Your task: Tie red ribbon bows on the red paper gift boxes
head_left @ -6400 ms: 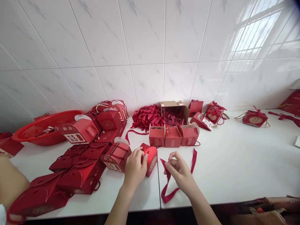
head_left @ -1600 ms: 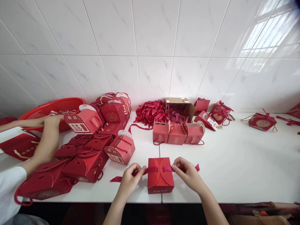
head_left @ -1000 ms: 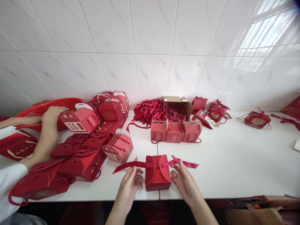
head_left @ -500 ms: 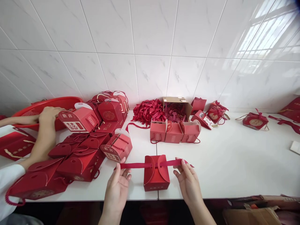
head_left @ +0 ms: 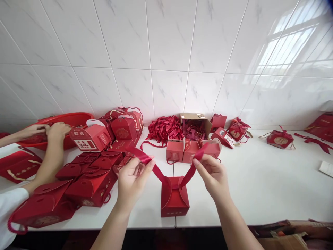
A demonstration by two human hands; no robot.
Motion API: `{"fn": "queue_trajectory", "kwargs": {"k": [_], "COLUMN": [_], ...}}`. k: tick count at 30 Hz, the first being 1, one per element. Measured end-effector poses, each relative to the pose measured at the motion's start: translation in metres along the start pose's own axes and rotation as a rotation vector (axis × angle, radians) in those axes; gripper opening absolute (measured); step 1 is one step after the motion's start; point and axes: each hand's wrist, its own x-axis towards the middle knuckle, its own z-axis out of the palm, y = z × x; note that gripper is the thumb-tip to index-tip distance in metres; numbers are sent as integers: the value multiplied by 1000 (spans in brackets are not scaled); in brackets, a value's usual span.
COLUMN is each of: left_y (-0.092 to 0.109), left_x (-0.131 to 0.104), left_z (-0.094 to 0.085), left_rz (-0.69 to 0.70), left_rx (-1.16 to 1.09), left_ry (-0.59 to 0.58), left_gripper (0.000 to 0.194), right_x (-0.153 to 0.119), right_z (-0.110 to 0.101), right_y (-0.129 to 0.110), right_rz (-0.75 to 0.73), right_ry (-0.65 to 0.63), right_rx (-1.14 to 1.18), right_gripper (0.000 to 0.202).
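Observation:
A small red gift box (head_left: pixel 175 203) stands upright at the table's front edge, its curved flaps folded over on top. A red ribbon (head_left: pixel 158 173) runs through the flaps, and both its ends rise in a V. My left hand (head_left: pixel 135 175) pinches one end, up and left of the box. The other end is between the thumb and fingers of my right hand (head_left: pixel 210 170), up and right of the box. Behind my hands stands a row of pinkish-red boxes (head_left: pixel 175 151), partly covered by the ribbon and my right hand.
Many red boxes (head_left: pixel 88 187) crowd the left side. A co-worker's hands (head_left: pixel 56 130) reach into a red basket (head_left: pixel 78 119). Along the wall lie a ribbon heap (head_left: pixel 165 128) and a cardboard box (head_left: pixel 208 124) of ribbons. Farther right sits a tied box (head_left: pixel 281 139).
Both my hands have moved up and slightly inward, raising the ribbon ends from nearly level into a V. The co-worker's second hand has come further into view at the basket.

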Motion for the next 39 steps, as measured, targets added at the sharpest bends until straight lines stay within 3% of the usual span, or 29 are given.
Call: {"fn": "queue_trajectory", "kwargs": {"k": [4,6,12,16,18,21,23,26,31,33,35,39], "left_y": [16,21,29,32,34,38,41,43,40,39,38,37], "left_x": [10,12,15,12,9,5,4,4,2,2,4,10], "left_z": [13,17,21,24,26,28,29,29,28,26,23,15], "left_rz": [137,174,156,93,62,33,15,24,154,199,157,-156], "left_rx": [64,116,35,-66,-53,34,73,146,307,365,395,218], "left_ry": [-48,-65,-152,-354,-466,-558,-604,-663,-750,-757,-785,-879], "left_gripper": [15,20,23,29,30,30,31,33,32,30,30,29], "right_x": [8,9,12,18,19,16,12,6,4,5,5,7], "right_z": [13,13,9,16,19,19,16,12,12,12,8,-1], "right_y": [-12,-14,-19,-22,-22,-21,-21,-20,-19,-17,-14,-9], "right_rz": [-92,-111,-57,73,114,42,14,120,266,217,131,-133], "right_ry": [-114,-123,-130,-151,-188,-333,-446,-517,-448,-463,-499,-636], "right_rx": [-19,4,116,211,151,24,78,270,282,259,241,81], "right_gripper": [11,9,11,10,12,16,19,20,19,17,17,20]}}
